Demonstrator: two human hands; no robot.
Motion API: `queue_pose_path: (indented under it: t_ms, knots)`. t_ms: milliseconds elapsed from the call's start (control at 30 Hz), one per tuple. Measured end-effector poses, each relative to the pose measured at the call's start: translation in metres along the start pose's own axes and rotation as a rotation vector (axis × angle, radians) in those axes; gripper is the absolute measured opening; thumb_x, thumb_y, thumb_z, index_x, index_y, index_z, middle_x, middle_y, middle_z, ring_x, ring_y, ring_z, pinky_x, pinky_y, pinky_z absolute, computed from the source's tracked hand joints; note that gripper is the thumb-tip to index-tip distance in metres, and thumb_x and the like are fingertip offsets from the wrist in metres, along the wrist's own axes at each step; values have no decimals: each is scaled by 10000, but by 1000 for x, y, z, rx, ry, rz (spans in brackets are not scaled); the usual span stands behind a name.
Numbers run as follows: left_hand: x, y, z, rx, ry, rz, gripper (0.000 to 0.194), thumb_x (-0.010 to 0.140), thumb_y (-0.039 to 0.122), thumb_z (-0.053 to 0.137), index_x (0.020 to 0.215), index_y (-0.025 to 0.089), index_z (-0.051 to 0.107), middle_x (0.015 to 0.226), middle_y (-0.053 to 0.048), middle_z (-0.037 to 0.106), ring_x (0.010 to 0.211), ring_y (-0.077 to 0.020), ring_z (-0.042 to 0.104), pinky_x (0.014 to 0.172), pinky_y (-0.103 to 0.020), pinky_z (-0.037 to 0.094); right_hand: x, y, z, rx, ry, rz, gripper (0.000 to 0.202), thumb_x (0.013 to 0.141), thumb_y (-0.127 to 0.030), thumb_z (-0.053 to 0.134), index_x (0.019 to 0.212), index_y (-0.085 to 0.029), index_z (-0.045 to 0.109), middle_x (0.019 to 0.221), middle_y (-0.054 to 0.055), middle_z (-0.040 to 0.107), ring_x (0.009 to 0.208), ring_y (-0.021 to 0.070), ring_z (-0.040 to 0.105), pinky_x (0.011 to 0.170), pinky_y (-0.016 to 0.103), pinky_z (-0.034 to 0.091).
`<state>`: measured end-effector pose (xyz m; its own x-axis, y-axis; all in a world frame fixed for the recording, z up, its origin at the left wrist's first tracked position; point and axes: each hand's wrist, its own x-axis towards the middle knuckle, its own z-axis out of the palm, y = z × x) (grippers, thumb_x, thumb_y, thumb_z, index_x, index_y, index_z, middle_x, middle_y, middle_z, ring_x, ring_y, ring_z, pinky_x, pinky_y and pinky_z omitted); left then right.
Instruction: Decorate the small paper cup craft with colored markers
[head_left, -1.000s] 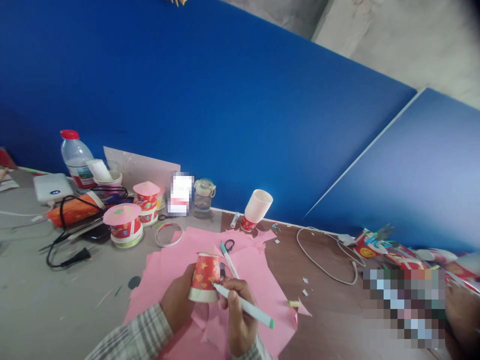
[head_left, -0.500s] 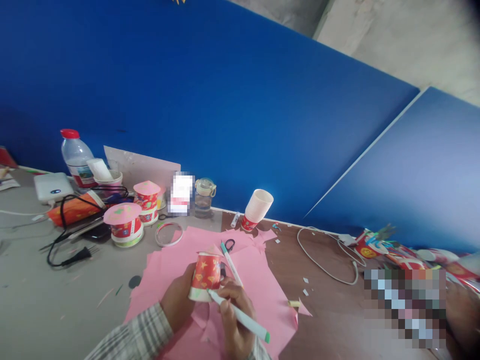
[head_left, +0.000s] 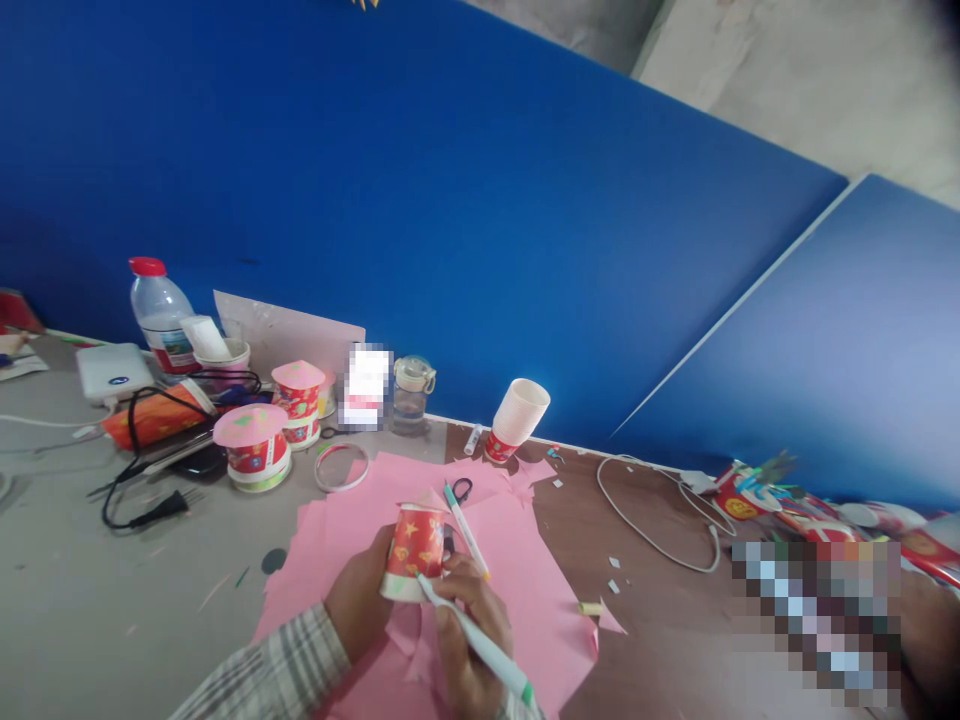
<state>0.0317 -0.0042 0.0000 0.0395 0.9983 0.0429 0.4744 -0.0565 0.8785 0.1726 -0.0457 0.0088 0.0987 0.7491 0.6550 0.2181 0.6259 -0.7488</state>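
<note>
My left hand [head_left: 363,592] is wrapped round a red paper cup [head_left: 417,540] with yellow star patterns, held upside down over pink paper [head_left: 540,590]. Part of the cup's white band near its rim is coloured pale green. Between the fingers of my right hand [head_left: 471,625] is a white marker [head_left: 487,648] with a green end, its tip touching the band. Behind the cup, a second marker [head_left: 465,530] and black-handled scissors [head_left: 463,490] lie on the paper.
Cups with pink paper cones [head_left: 250,425], a tape ring [head_left: 342,467], cables and a bottle [head_left: 161,325] stand or lie left. Stacked cups [head_left: 517,415] lean behind the paper. A white cable [head_left: 645,535], craft items and another person's hand [head_left: 930,630] are at right.
The marker in my right hand has tilted slightly, its green end lower, with the tip still at the cup's band. The whole view has shifted a little.
</note>
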Motion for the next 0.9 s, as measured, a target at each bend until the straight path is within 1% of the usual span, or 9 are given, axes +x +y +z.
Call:
queue_pose_path:
  t_ms: [167, 267, 333, 433, 600, 767, 900]
  knots:
    - [0, 1, -1, 4, 0, -18, 235, 549, 307, 573, 771, 276, 503, 607, 29, 715, 568, -202, 644, 481, -258, 478, 8, -11, 0, 5, -15, -19, 199, 794, -354, 527, 723, -215, 650, 627, 23, 644, 653, 250, 631, 588, 331, 513]
    - [0, 0, -1, -20, 8, 3, 246, 549, 283, 576, 785, 283, 504, 609, 44, 712, 567, -187, 642, 478, -240, 474, 11, -16, 0, -3, 20, 0, 231, 794, -374, 527, 680, -214, 648, 601, 10, 636, 621, 232, 627, 539, 288, 499]
    - [1, -1, -1, -34, 17, 15, 260, 546, 267, 578, 794, 285, 502, 613, 47, 711, 574, -183, 641, 479, -235, 473, 11, -16, 0, 10, 38, 26, 267, 787, -404, 531, 649, -208, 649, 584, 4, 629, 600, 224, 620, 529, 280, 495]
    - [2, -3, 0, -33, 21, 10, 265, 542, 243, 569, 796, 280, 501, 600, 42, 710, 566, -190, 639, 477, -243, 470, 10, -12, 0, 67, 40, 55, 320, 778, -448, 524, 610, -204, 645, 555, 3, 618, 621, 238, 624, 525, 283, 493]
    - [2, -1, -1, -46, 7, 3, 261, 544, 236, 556, 796, 276, 502, 628, 26, 717, 577, -200, 640, 492, -255, 475, 5, -3, -2, 124, 59, 96, 322, 769, -464, 527, 616, -206, 644, 578, 14, 637, 697, 273, 635, 577, 333, 516]
    - [0, 1, -2, -50, 13, 3, 260, 537, 256, 577, 783, 282, 500, 606, 39, 711, 569, -194, 639, 470, -238, 464, 2, 0, -3, 112, 50, 158, 271, 772, -426, 537, 684, -205, 667, 642, 27, 659, 710, 278, 638, 608, 365, 530]
    - [0, 1, -2, -42, -1, 6, 266, 541, 242, 570, 792, 283, 494, 597, 37, 709, 560, -199, 638, 469, -242, 462, 2, 1, -3, 97, 15, 160, 228, 773, -394, 546, 725, -211, 674, 702, 38, 671, 750, 287, 637, 604, 356, 522]
